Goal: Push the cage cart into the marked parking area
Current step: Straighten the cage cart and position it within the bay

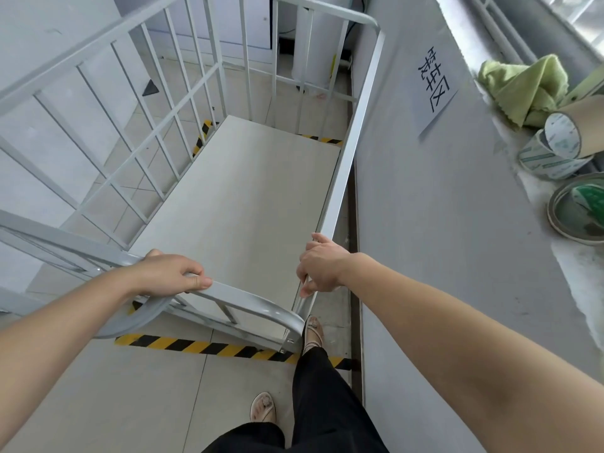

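Note:
A grey metal cage cart [242, 204] with barred sides and a bare flat deck stands right in front of me, close along the wall on its right. My left hand [170, 276] grips the curved near top rail of the cart. My right hand [322, 264] grips the near end of the cart's right side rail. Yellow-and-black striped floor tape [202, 347] runs under the cart's near end, and more striped tape [322, 139] shows beyond its far end and at its left side. The cart's wheels are hidden.
A grey wall [441, 223] on the right carries a paper sign [436, 93]. Its ledge holds a green cloth [526, 86], tape rolls [555, 152] and a round tin [578, 210]. My feet in sandals [263, 407] stand on the tiled floor behind the cart. White cabinets stand beyond the cart.

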Demonstrator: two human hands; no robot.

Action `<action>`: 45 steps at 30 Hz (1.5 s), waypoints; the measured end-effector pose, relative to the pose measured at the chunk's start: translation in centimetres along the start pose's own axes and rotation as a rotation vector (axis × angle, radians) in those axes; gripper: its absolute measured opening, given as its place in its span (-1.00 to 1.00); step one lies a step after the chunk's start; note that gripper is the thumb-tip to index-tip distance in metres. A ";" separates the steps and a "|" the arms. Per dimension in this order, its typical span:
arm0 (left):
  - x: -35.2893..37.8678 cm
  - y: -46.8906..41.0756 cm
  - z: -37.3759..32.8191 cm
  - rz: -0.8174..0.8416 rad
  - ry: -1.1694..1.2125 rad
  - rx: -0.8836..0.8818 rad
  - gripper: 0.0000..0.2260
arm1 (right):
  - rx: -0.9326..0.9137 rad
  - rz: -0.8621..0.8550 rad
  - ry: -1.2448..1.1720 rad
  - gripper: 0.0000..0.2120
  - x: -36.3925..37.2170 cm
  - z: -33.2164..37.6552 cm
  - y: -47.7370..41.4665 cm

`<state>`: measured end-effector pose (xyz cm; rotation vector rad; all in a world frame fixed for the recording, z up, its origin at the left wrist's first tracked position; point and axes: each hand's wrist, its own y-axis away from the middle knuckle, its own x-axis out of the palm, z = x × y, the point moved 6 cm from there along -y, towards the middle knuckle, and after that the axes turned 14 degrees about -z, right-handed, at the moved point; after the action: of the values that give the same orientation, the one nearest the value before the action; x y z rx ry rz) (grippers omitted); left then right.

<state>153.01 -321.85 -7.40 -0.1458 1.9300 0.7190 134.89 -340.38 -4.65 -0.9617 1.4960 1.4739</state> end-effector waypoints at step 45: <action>0.2 0.8 0.5 0.008 0.058 -0.192 -0.66 | -0.059 0.048 0.005 -0.53 0.6 -0.4 -1.0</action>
<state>152.94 -320.88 -7.34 -0.2808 1.9144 0.9142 135.60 -340.83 -5.56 -0.9716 1.4956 1.5585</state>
